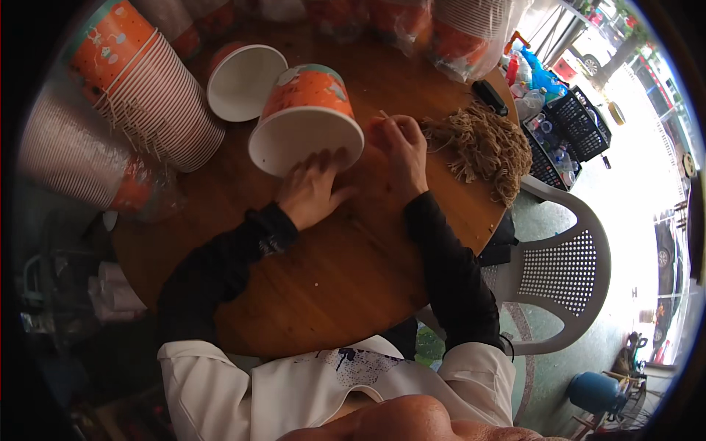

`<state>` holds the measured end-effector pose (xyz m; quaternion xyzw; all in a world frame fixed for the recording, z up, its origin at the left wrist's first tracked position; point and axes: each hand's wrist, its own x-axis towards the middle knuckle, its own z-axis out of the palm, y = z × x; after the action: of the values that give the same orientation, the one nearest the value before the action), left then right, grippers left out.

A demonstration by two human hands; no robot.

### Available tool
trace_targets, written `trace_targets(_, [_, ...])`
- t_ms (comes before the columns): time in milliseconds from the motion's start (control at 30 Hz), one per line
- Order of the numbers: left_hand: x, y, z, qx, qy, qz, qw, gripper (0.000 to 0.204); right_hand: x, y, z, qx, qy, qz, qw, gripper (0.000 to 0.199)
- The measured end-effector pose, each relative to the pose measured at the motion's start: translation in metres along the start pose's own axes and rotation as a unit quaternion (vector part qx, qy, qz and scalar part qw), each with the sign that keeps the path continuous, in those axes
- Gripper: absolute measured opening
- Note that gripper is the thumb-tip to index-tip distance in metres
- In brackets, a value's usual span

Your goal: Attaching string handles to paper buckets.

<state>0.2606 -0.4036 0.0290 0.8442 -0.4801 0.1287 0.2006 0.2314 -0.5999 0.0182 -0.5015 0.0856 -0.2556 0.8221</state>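
Observation:
An orange-patterned paper tub [307,88] lies tipped on the round table, its white mouth toward me. My left hand [312,189] reaches to that mouth, fingers stretched into the opening and thumb held apart. Beside the tub, my right hand [408,151] is closed in a pinch. A small, blurred orange-red patch shows at its fingertips; what they hold is not clear. To the right of this hand lies a tangled heap of brown string [482,151]. A second tub [246,82], also on its side, sits just behind the first.
Tall stacks of nested tubs [158,95] stand at left, with strings hanging over one; more bagged tubs [471,37] line the back. A black object [490,97] rests near the table's [316,316] far right edge. Beyond are a plastic chair [562,268] and black crates [573,125].

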Motion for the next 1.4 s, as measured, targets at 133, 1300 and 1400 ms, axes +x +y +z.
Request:
trace_targets(133, [-0.048,0.002,-0.038,-0.009,-0.012,-0.063,0.998,0.058,-0.047,-0.003,0.045,-0.054,-0.13,0.022,0.99,0.01])
trace_targets(1300, [-0.088,0.004,-0.037,-0.049,0.073,-0.125,0.988,0.02,-0.114,-0.015,0.088,-0.223,-0.157,-0.065,0.96,0.01])
trace_targets(1400, [-0.088,0.004,-0.036,-0.053,0.077,-0.113,0.989,0.021,-0.114,-0.016,0.089,-0.228,-0.156,-0.07,0.959,0.01])
